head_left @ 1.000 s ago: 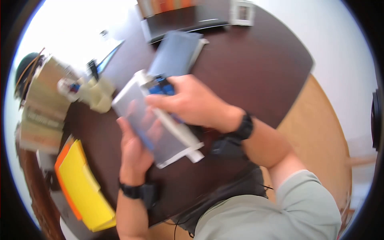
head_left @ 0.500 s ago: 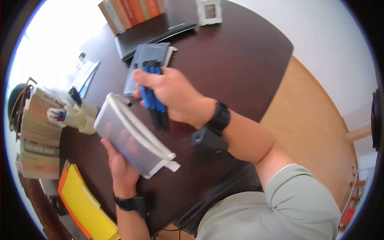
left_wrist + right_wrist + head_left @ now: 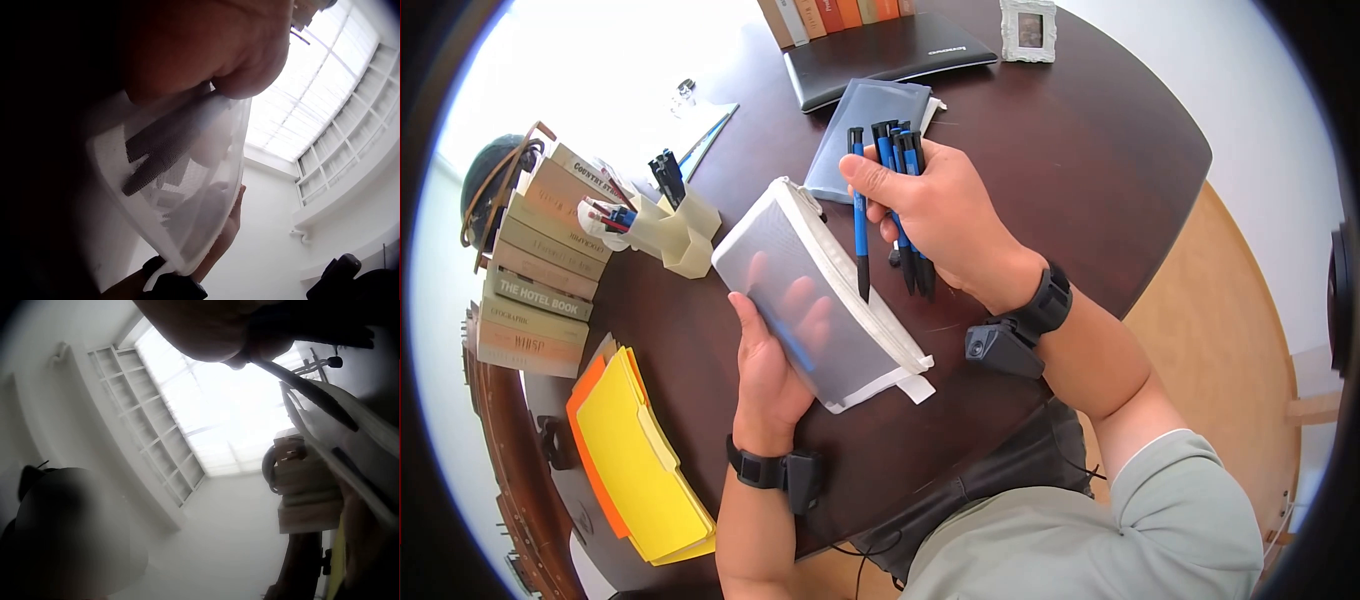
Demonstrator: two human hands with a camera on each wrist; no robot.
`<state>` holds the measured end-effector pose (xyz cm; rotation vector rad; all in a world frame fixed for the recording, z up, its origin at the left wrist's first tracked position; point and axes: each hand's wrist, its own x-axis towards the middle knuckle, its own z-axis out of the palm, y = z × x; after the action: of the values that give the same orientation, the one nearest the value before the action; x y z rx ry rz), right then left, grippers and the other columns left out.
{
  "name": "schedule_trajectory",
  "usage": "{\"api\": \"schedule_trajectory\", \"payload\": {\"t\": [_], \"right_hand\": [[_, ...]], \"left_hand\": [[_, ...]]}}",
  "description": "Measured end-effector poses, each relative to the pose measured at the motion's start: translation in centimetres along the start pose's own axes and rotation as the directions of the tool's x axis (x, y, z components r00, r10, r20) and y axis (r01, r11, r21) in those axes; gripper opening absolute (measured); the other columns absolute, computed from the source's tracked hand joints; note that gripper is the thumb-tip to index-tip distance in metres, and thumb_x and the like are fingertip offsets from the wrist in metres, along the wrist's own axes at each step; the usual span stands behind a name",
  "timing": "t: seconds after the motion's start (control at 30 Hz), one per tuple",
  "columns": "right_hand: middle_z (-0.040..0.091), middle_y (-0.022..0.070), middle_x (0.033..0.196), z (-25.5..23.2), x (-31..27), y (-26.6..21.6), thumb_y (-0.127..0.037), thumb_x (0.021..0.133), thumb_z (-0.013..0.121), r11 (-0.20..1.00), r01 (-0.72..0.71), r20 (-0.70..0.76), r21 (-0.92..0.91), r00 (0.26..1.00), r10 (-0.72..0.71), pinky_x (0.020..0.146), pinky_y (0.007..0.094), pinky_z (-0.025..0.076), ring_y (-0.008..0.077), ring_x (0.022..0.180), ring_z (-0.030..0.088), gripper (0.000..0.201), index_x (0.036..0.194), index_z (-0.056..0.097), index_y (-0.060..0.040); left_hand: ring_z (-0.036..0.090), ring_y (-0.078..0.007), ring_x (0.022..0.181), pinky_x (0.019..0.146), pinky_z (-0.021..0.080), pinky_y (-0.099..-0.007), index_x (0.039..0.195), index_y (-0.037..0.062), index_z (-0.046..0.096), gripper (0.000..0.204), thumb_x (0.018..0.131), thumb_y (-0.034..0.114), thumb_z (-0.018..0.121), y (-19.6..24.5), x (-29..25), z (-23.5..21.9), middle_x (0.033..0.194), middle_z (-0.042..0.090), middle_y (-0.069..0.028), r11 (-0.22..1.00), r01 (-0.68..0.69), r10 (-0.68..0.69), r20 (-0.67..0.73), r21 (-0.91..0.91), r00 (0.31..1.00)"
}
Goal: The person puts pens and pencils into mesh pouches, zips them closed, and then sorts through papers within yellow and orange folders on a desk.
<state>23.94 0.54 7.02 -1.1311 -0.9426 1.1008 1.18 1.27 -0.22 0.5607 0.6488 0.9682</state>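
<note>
My left hand (image 3: 775, 375) holds a translucent white zip pouch (image 3: 785, 250) tilted over the table, its thumb along the left edge and its fingers showing blurred through the mesh from behind. A blue streak like a pen (image 3: 793, 345) shows through the pouch, and dark pen-like shapes (image 3: 156, 150) show through its mesh in the left wrist view. My right hand (image 3: 945, 215) grips several blue pens (image 3: 900, 160) with black ends. One pen (image 3: 860, 225) stands apart at the thumb, its black tip overlapping the pouch's zipper edge in the head view.
Behind the hands lie a grey-blue zip pouch (image 3: 865, 125) and a black laptop (image 3: 880, 60), beside a white picture frame (image 3: 1030, 30). A cream pen holder (image 3: 685, 235) and a row of books (image 3: 540, 285) stand left. Yellow folders (image 3: 635, 455) lie at the near left.
My right hand has drawn back from over the pouch with the pens, then returned beside it; one pen now stands apart from the bunch. The left hand keeps hold of the pouch.
</note>
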Motion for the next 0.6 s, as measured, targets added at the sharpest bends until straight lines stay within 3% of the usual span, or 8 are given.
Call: {"api": "schedule_trajectory", "payload": {"t": [0.13, 0.23, 0.33, 0.47, 0.6], "right_hand": [[0.068, 0.0064, 0.07, 0.4, -1.0, -0.6, -0.027, 0.095, 0.077, 0.981, 0.006, 0.208, -0.194, 0.977, 0.035, 0.052, 0.0269, 0.05, 0.0088, 0.055, 0.06, 0.032, 0.092, 0.069, 0.0039], [0.068, 0.0066, 0.069, 0.9, -1.3, -0.3, -0.027, 0.095, 0.076, 0.967, 0.018, 0.266, -0.253, 0.963, 0.051, 0.053, 0.0265, 0.051, 0.0094, 0.057, 0.063, 0.033, 0.089, 0.07, 0.0047], [0.068, 0.0068, 0.069, 0.7, -1.3, -0.1, -0.028, 0.095, 0.077, 0.96, 0.022, 0.257, -0.28, 0.965, 0.053, 0.053, 0.0263, 0.051, 0.0102, 0.056, 0.064, 0.035, 0.086, 0.07, 0.0052], [0.069, 0.0077, 0.072, 1.0, -1.5, -0.5, -0.026, 0.096, 0.075, 0.956, 0.035, 0.26, -0.29, 0.965, 0.044, 0.053, 0.0264, 0.052, 0.0111, 0.059, 0.066, 0.033, 0.09, 0.069, 0.0064], [0.073, 0.011, 0.082, 1.3, -1.5, -0.4, -0.02, 0.1, 0.069, 0.994, -0.064, 0.224, -0.083, 0.971, 0.081, 0.057, 0.0268, 0.057, 0.0142, 0.067, 0.071, 0.029, 0.102, 0.067, 0.009]], "left_hand": [[0.059, -0.0277, 0.123, 0.104, 0.053, -0.0426, 0.163, 0.0344, 0.028, 0.065, 0.106, 0.066, 0.028, 0.0, 0.2, -0.6, 0.143, 0.053, -0.0086, 1.0, 0.018, -0.017, 0.04, -0.015, 0.999], [0.048, -0.0336, 0.142, 0.12, 0.041, -0.0513, 0.163, 0.0134, 0.027, 0.079, 0.106, 0.068, 0.022, 0.1, 0.0, 0.4, 0.157, 0.046, -0.0148, 0.993, 0.089, -0.075, 0.162, -0.081, 0.984], [0.044, -0.0356, 0.145, 0.122, 0.037, -0.0532, 0.162, 0.0053, 0.024, 0.088, 0.104, 0.071, 0.017, 0.0, -0.1, 0.8, 0.16, 0.041, -0.0202, 0.995, 0.084, -0.072, 0.201, -0.052, 0.977], [0.045, -0.0354, 0.145, 0.122, 0.037, -0.0531, 0.163, 0.0065, 0.023, 0.087, 0.104, 0.071, 0.016, 0.1, 0.0, 0.7, 0.16, 0.041, -0.0204, 0.997, 0.068, -0.06, 0.2, -0.031, 0.978], [0.042, -0.0372, 0.147, 0.124, 0.035, -0.0533, 0.163, 0.0053, 0.022, 0.089, 0.103, 0.071, 0.015, 0.0, 0.2, 0.4, 0.162, 0.037, -0.0214, 0.999, 0.048, -0.049, 0.215, 0.008, 0.975]]}}
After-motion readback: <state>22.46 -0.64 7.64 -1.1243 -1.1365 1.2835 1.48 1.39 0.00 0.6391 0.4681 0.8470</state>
